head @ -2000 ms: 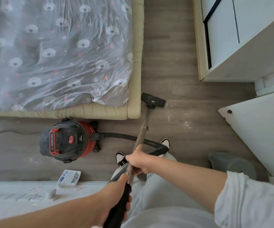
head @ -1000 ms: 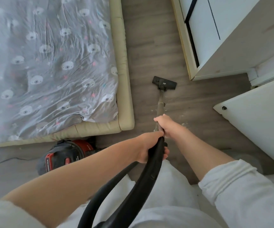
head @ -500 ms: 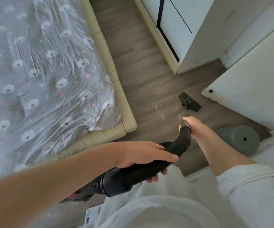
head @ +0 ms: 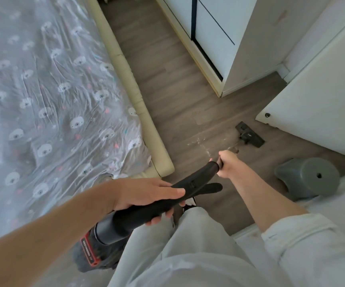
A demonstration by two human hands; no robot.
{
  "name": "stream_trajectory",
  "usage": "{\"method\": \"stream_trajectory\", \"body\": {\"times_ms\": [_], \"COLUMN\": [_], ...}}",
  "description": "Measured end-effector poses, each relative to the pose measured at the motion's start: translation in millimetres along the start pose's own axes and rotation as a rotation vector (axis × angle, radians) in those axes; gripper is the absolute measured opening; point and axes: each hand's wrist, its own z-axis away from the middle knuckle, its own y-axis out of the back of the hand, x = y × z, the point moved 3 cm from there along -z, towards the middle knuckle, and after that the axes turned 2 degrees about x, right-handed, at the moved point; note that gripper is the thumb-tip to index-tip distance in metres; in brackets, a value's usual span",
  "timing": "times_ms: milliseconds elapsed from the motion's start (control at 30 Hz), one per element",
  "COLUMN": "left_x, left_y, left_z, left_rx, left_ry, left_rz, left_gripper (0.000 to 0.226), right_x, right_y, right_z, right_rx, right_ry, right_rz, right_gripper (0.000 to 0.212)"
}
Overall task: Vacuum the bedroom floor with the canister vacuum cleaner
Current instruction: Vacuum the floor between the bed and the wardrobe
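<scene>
Both hands grip wand; floor nozzle (head: 250,135) beside door edge (head: 304,129).

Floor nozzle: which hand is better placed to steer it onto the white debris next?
Right. The right hand grips the wand nearest the nozzle and debris; the left hand holds the handle farther back.

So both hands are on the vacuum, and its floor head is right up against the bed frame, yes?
Not quite. Both hands, left and right, do hold the vacuum, but the head view shows its floor head near the white door, apart from the bed frame.
</scene>
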Motion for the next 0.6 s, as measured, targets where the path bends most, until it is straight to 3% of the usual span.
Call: {"method": "stream_trajectory", "body": {"times_ms": [200, 300, 467, 600], "left_x": [13.4, 22.4, 22.4, 15.2], "left_y": [0.6, -0.6, -2.0, 4.5], "left_z": [4.6, 7.5, 12.2, 17.7], "left_rx": [0.031, 0.036, 0.047, 0.036], "left_ry": [0.012, -0.005, 0.005, 0.009], "left_rz": [0.097, 0.138, 0.162, 0.144], "left_gripper": [0.054, 0.052, 0.053, 0.051], "right_x": [-16.4, -20.7, -21.2, -11.2], "right_y": [-1.0, -1.2, -10.4, -11.2], "right_z": [-6.1, -4.4, -10.2, -5.3], "right_rx": [0.028, 0.075, 0.012, 0.062], "right_ry": [0.064, 0.013, 0.074, -0.002], "right_rz": [0.165, 0.127, 0.198, 0.111], "right_gripper": [0.045, 0.032, 0.044, 0.017]}}
